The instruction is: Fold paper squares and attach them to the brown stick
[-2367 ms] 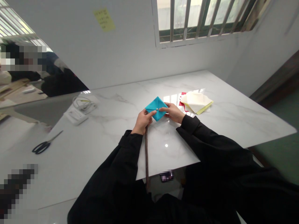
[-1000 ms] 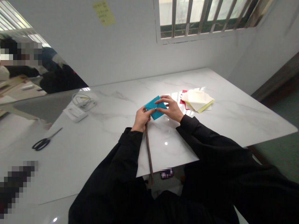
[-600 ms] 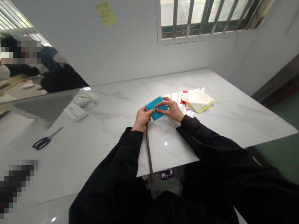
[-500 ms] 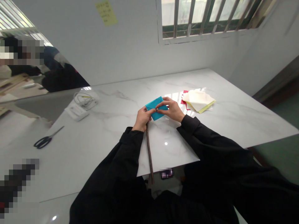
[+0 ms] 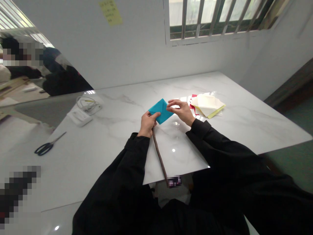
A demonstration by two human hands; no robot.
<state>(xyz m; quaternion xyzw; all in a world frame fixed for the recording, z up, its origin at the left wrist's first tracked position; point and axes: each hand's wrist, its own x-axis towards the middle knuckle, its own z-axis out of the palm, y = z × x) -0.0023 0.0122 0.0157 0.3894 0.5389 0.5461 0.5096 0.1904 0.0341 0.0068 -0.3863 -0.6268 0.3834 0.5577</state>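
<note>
A teal folded paper envelope (image 5: 160,111) lies diamond-like under my hands, just above the marble table (image 5: 117,156). My left hand (image 5: 148,124) pinches its lower left edge, thumb on top, and also holds a thin brown cord (image 5: 158,155) that runs down across the table to its near edge. My right hand (image 5: 179,112) is beside the envelope's right corner, fingers extended and apart, barely touching or just off the paper. A stack of cream, yellow and red paper sheets (image 5: 207,106) lies beyond my right hand.
Black-handled scissors (image 5: 45,148) lie at the left of the table. Behind them are a white box (image 5: 79,117) and a coiled white cable (image 5: 86,104). A wall mirror (image 5: 61,75) at the left reflects a dark-clothed person. A yellow sticky note (image 5: 110,13) and a barred window (image 5: 210,19) are on the wall.
My right hand has drawn back from the envelope's middle to its right corner. The envelope has turned and shifted slightly left, and the cord's lower end has swung to the right.
</note>
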